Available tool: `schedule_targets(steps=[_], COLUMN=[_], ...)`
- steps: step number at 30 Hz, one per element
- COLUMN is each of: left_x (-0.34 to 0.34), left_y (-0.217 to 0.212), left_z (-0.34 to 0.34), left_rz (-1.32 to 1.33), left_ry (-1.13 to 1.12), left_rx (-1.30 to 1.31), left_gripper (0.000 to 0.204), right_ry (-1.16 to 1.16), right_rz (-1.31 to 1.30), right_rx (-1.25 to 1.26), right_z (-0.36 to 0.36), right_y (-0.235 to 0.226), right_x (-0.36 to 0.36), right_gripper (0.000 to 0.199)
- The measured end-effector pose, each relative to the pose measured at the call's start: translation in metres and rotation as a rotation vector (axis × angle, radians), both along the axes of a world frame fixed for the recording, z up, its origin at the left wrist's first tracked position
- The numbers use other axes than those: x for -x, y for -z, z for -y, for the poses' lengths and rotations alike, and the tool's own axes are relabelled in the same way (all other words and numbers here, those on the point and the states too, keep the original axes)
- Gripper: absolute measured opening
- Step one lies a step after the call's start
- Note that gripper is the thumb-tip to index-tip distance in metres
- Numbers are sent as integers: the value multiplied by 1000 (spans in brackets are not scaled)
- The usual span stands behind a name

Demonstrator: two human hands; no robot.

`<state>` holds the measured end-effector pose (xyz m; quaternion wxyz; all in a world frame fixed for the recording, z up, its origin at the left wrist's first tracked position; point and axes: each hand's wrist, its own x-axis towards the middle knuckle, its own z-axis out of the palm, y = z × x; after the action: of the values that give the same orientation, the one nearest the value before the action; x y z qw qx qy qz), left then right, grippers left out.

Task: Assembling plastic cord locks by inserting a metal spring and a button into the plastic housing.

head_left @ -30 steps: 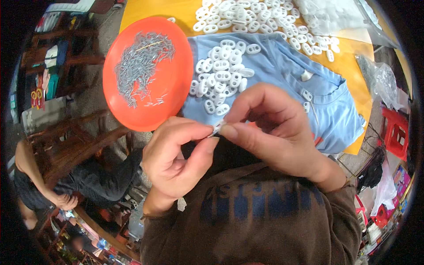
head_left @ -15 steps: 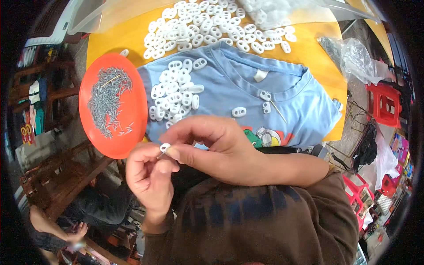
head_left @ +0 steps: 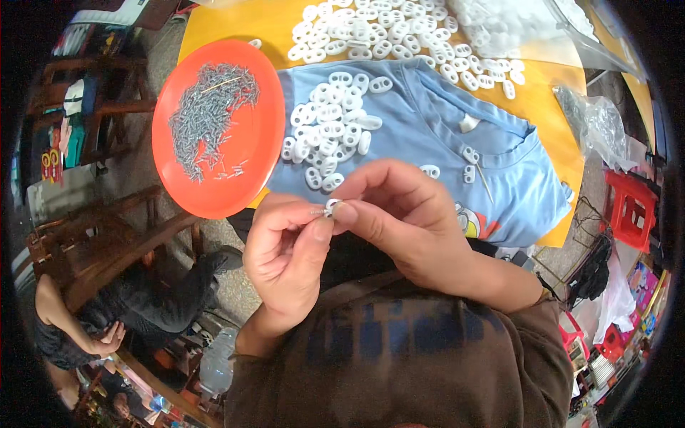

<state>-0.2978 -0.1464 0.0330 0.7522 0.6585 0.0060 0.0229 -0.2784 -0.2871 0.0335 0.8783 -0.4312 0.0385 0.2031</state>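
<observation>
Closest to the camera, the left hand and the right hand meet in front of the person's brown-sleeved chest, fingertips pressed together around one small white plastic piece. The left grip is narrow, thumb and forefinger pinched on a thin metal screw whose tip juts out toward 9 o'clock from the piece. The right grip is likewise closed tight, thumb and forefinger clamped on the white piece from its 3 o'clock side, with the other fingers curled above it; how far the screw sits inside the piece cannot be told. Just beyond the hands, toward 12 o'clock, a blue shirt lies spread on the yellow tabletop, carrying a loose heap of white oval pieces at 11 o'clock from the hands, and a few single ones near its collar at 1 o'clock. At 10 o'clock from the hands, an orange round plate overlaps the tabletop's edge and touches the shirt's side; a pile of grey screws lies on it. Farther off, at 12 o'clock, a wider scatter of white pieces covers the tabletop, and a clear plastic bag with more of them lies at 1 o'clock. Well apart at 7 o'clock, another person sits low beside wooden furniture.
</observation>
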Motion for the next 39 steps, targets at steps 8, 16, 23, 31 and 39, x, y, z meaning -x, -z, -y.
schedule_targets(steps=[8, 16, 23, 31, 39], left_x=[8, 9, 3, -1, 8], left_y=[7, 15, 7, 1, 5], left_z=[-8, -12, -9, -16, -32], left_rz=[-26, 67, -138, -120, -132], left_ry=[30, 50, 62, -19, -109], left_rx=[42, 112, 271, 332, 336], left_gripper=[18, 12, 13, 12, 13], right_ry=[-42, -8, 217, 163, 78], right_rz=[-78, 675, 668, 932, 998], right_rx=[-50, 631, 1194, 1354, 1478], right_z=[1, 25, 75, 52, 33], right_y=[-5, 3, -4, -2, 8], right_x=[3, 8, 17, -3, -14], right_gripper=[11, 14, 19, 19, 13])
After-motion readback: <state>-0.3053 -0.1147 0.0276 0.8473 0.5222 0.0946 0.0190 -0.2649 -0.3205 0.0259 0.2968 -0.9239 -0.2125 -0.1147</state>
